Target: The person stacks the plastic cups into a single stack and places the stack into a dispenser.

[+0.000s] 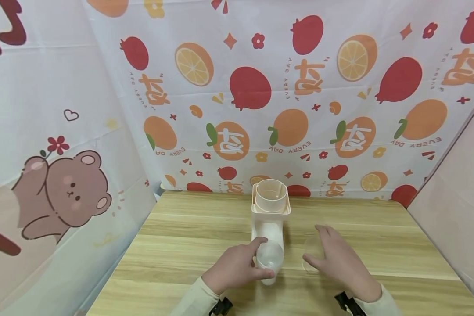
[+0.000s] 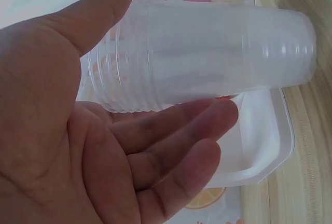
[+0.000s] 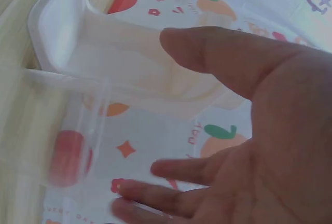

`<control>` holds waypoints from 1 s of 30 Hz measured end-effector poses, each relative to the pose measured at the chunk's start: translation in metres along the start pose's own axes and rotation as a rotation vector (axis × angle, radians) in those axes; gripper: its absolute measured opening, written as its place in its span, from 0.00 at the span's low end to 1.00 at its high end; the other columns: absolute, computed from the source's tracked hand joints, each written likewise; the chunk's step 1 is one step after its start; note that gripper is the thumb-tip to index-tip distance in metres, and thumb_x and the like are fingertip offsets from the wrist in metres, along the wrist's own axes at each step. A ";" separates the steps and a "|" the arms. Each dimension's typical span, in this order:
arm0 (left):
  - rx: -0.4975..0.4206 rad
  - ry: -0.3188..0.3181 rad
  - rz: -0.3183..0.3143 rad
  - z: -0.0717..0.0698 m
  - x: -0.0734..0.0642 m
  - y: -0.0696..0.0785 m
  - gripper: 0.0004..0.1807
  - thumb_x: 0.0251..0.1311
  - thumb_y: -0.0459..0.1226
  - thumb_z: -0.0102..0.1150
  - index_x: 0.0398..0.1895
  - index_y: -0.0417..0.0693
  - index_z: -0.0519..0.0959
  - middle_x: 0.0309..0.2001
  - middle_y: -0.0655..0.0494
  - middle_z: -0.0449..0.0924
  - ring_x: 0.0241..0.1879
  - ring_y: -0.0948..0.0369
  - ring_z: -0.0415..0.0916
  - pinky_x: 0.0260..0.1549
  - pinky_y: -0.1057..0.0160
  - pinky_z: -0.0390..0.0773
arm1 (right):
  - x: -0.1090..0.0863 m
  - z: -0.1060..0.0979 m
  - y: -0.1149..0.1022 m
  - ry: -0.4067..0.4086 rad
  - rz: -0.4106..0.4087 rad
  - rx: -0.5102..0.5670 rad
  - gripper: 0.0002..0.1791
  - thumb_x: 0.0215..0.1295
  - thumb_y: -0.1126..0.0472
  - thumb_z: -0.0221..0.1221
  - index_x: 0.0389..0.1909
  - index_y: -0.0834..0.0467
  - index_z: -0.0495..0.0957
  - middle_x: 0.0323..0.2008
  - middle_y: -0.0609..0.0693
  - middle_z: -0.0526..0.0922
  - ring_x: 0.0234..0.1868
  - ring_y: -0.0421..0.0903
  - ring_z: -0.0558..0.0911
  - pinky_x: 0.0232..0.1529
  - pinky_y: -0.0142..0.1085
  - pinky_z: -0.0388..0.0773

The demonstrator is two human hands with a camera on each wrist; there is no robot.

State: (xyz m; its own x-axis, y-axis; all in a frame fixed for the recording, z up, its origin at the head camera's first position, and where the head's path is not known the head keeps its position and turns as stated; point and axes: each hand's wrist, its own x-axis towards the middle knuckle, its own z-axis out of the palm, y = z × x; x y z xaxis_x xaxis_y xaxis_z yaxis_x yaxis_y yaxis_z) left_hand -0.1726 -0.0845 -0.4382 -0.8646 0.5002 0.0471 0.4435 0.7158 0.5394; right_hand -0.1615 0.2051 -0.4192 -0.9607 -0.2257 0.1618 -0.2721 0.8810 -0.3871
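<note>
A stack of clear plastic cups [image 1: 270, 254] stands upright, rims up, in front of a cream-white plastic holder [image 1: 271, 210]. My left hand [image 1: 238, 265] holds the stack near its rims, thumb on one side and fingers on the other. In the left wrist view the nested rims of the cup stack [image 2: 207, 53] show as several rings close to the thumb. Right of the stack, a single clear cup [image 1: 309, 245] stands mouth up on the table. My right hand [image 1: 341, 263] is beside this cup, thumb and fingers spread around a gap, holding nothing.
The wood-grain table [image 1: 193, 228] ends at a fruit-print curtain [image 1: 205, 114] behind the holder. A pale curtain with a bear print [image 1: 75, 188] borders the left side, and a plain pale panel [image 1: 454, 197] the right.
</note>
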 end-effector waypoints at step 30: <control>0.018 0.085 -0.010 0.003 0.004 0.002 0.44 0.52 0.68 0.69 0.66 0.54 0.76 0.46 0.64 0.84 0.40 0.69 0.78 0.39 0.63 0.78 | 0.002 0.006 0.012 -0.199 0.120 -0.038 0.44 0.68 0.39 0.64 0.67 0.73 0.70 0.65 0.70 0.74 0.64 0.67 0.76 0.58 0.61 0.76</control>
State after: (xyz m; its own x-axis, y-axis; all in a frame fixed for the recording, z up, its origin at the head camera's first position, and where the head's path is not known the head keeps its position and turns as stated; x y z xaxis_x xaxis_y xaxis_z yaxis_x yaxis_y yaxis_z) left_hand -0.1744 -0.0791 -0.4393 -0.8856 0.4504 0.1129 0.4381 0.7299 0.5248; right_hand -0.1667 0.2123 -0.4290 -0.9790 -0.1923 -0.0673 -0.1562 0.9206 -0.3580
